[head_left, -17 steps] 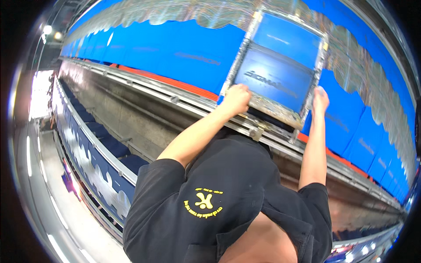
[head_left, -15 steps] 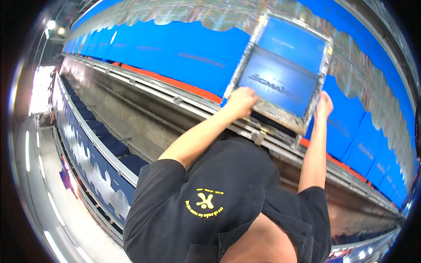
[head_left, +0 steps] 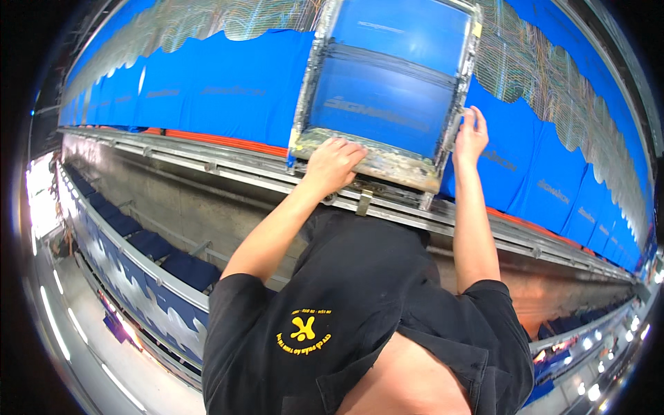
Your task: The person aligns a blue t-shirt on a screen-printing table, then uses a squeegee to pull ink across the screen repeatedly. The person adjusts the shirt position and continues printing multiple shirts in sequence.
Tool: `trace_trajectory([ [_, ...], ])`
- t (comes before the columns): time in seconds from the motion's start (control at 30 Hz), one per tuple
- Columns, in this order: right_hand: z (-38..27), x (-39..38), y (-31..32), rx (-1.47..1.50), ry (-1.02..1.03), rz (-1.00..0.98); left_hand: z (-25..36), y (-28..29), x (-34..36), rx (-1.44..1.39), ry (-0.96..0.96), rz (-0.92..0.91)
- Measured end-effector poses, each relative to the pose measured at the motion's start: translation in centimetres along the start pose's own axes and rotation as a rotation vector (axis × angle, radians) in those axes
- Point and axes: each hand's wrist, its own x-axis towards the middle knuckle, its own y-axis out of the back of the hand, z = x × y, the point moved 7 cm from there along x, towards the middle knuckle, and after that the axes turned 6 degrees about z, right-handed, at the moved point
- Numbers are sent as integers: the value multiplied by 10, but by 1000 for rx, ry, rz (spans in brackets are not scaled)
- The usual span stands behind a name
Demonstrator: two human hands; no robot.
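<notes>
The frame (head_left: 398,167) lay over the blue cloth on the counter, its near edge beside the metal rail (head_left: 259,181); whether it sat flush could not be told. Its blue-looking panel (head_left: 379,86) showed a dark band across the middle and a dark mark nearer the person. The near rim was heavily stained. The left hand (head_left: 335,166) was on that rim, left of its middle, fingers bent over it; whether they grasped or merely rested could not be determined. The right hand (head_left: 471,138) was just beside the right side, fingers half curled and pointing away from the person; contact was not confirmed. In this inspector's judgement, good handling called for holding both sides evenly, keeping the frame level and square to the rail, and keeping fingers off the panel. A one-sided hold risked skewing it. Beyond, blue cloth (head_left: 225,84) extended left and right along the counter, wavy-edged patterned strips (head_left: 526,76) lay farther off, and a red strip (head_left: 228,144) ran near the rail.
</notes>
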Motion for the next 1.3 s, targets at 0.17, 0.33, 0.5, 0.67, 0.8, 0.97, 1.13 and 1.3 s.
trace_trajectory([
  [0.17,-3,-33,-47,136,-125,-10,-45,34,17,-15,-13,-138],
  [0.33,-15,-49,-54,94,-319,-75,-90,50,72,-40,-63,-45],
  [0.5,-18,-52,-61,35,-335,-69,-124,20,138,30,-80,-39],
  [0.67,-13,-50,-59,53,-295,-78,-129,3,133,25,24,-43],
  [0.8,-13,-47,-55,81,-311,-77,-90,-1,47,-15,-16,105],
  [0.97,-13,-48,-61,109,-310,-121,-53,0,-39,40,-60,44],
  [1.13,-9,-45,-60,152,-327,-163,-66,35,17,-7,-144,-43],
  [1.3,-5,-48,-56,175,-350,-158,-103,41,118,15,-71,-8],
])
